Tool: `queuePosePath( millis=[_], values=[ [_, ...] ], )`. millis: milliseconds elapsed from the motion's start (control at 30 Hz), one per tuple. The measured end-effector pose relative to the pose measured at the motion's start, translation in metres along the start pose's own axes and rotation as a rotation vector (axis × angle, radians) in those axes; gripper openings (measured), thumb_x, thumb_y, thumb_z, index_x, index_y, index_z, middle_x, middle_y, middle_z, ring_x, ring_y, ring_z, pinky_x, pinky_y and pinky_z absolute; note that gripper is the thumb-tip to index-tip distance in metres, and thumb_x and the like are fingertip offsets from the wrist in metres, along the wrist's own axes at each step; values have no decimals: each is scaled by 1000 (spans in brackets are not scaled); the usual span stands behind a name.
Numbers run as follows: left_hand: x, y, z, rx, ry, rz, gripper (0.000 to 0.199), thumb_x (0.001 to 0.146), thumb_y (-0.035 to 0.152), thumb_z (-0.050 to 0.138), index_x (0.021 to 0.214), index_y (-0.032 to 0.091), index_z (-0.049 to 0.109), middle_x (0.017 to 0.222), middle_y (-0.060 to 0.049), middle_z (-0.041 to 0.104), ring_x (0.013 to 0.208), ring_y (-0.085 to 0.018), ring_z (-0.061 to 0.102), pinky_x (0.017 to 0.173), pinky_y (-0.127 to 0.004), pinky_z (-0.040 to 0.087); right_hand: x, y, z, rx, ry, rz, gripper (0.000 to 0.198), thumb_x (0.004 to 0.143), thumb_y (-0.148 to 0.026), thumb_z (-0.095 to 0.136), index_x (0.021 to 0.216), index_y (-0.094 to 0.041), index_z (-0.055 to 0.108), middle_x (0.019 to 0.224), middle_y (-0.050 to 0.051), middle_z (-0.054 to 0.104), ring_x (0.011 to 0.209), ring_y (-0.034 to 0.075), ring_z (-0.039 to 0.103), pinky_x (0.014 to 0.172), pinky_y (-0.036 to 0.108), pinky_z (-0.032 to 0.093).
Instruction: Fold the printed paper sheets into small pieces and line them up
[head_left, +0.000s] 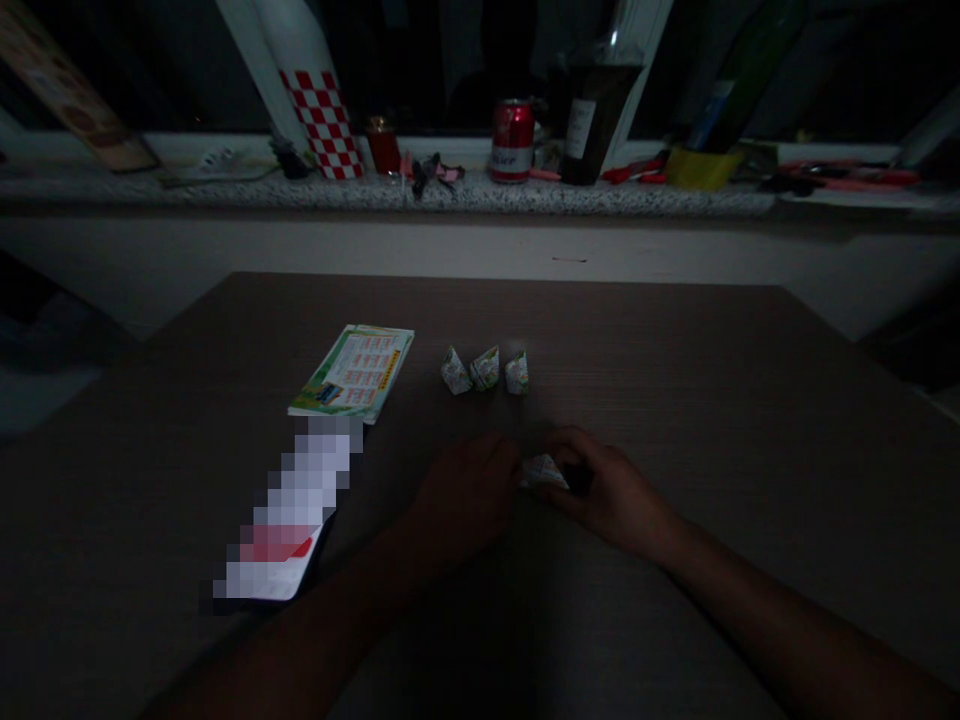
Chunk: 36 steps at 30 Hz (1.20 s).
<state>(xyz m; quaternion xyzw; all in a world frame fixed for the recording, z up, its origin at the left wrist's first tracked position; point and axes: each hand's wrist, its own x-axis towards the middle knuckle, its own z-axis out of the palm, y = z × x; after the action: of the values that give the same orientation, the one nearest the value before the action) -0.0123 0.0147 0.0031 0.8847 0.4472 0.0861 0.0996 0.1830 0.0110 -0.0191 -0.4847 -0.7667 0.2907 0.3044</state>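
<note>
A small folded paper piece (545, 470), pale with printed markings, is between my two hands just above or on the dark wooden table. My right hand (611, 490) grips its right side, thumb below and fingers above. Curled fingers of my left hand (476, 485) close at its left end, with the fingertips mostly hidden. Beyond my hands stand three folded paper pieces in a row: a left one (455, 371), a middle one (485, 369) and a right one (517, 373). The left and middle ones nearly touch. The light is dim.
Left of my hands lies a stack of printed calendar sheets (352, 372), with a lit phone (289, 575), its screen partly blurred out, nearer me. Behind the table (675, 340), a granite sill (465, 200) holds a red can (513, 140), a checkered bottle (322, 120) and a dark bottle (592, 125).
</note>
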Motion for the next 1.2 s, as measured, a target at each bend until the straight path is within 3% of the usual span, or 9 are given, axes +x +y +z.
queuePosePath(
  millis=[133,267,367,467,667,900,1200],
  values=[
    [0,0,-4,-128,165,37,14,93,21,45,90,16,58,92,-7,60,84,-19,56,75,-32,46,0,-2,4,343,72,133,22,78,-24,69,89,-21,50,66,-5,56,60,12,54,55,23,42],
    [-1,2,-5,-468,432,-209,18,85,28,60,99,17,55,93,-4,60,81,-17,55,74,-29,46,1,-9,3,681,148,265,30,76,-33,72,82,-21,46,63,-5,60,53,10,53,52,21,41],
    [-3,7,-1,-795,291,-389,24,79,33,66,96,18,58,82,-1,63,71,-15,57,64,-26,46,1,-15,2,785,197,294,35,73,-35,75,80,-21,44,61,-6,62,49,9,52,49,21,39],
    [-3,12,5,-1051,100,-374,20,80,35,64,87,16,63,79,-1,66,72,-15,60,64,-25,45,-1,-21,2,818,238,298,37,72,-35,76,80,-22,43,60,-6,62,48,9,52,48,20,40],
    [0,14,8,-1159,124,-382,15,79,29,64,78,15,66,75,-1,67,70,-14,60,65,-23,45,-2,-26,4,770,264,273,36,71,-36,76,80,-22,44,63,-4,66,50,10,56,47,20,42],
    [-3,13,11,-1209,144,-426,13,76,27,66,75,15,67,69,0,64,63,-12,57,58,-22,42,-4,-26,6,773,215,253,33,73,-31,76,81,-22,45,60,-6,62,48,8,53,46,19,41],
    [-5,9,9,-1228,175,-384,11,76,26,68,75,15,68,69,1,63,65,-12,56,60,-22,41,-4,-29,-3,766,136,259,32,72,-31,76,81,-22,47,64,-3,66,50,10,57,46,20,43]
  ],
)
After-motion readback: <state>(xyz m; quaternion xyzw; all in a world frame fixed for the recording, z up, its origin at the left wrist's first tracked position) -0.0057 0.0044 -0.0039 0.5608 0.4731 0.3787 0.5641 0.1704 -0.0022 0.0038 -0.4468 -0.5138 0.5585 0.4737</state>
